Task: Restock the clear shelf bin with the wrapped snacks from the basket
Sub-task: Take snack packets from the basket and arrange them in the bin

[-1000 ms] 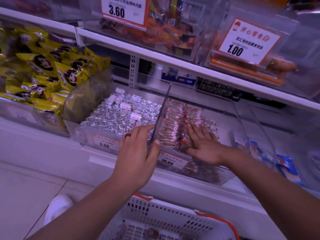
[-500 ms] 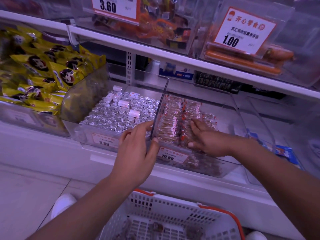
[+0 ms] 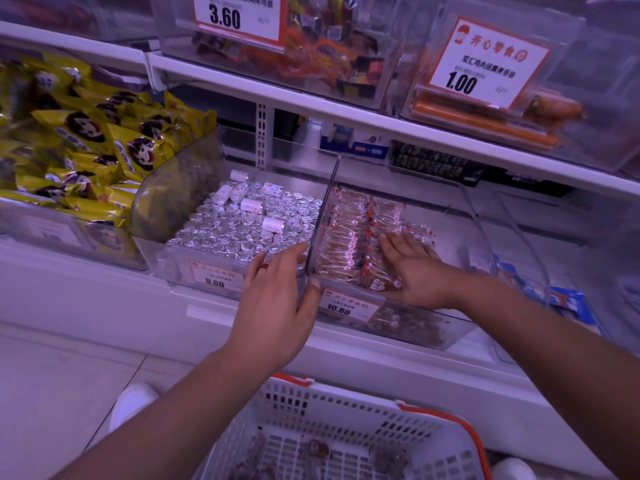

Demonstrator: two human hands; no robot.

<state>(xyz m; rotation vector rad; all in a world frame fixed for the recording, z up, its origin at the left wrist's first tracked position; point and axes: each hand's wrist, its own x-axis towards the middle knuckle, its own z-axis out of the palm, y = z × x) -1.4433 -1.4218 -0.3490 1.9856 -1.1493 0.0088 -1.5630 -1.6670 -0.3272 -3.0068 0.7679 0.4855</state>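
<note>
Snacks (image 3: 349,237): light, crinkly, slippery wrappers; best pinched at the ends. Right hand (image 3: 417,271) pressed them flat-fingered; left hand (image 3: 277,303) pinched bin (image 3: 464,216) edge.

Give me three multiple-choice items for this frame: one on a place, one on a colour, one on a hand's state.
1. Where is the right hand?
A. in the basket
B. on the snacks in the bin
C. on the upper shelf

2. What colour are the basket's handles?
A. orange
B. green
C. black

3. What is the left hand doing?
A. hanging idle
B. holding a yellow packet
C. holding the bin's left front corner

Answers: 1 B, its fingers lie flat on the wrapped rows. 2 A, orange grips top the white rim. 3 C, thumb and fingers sit either side of the clear wall.
</note>
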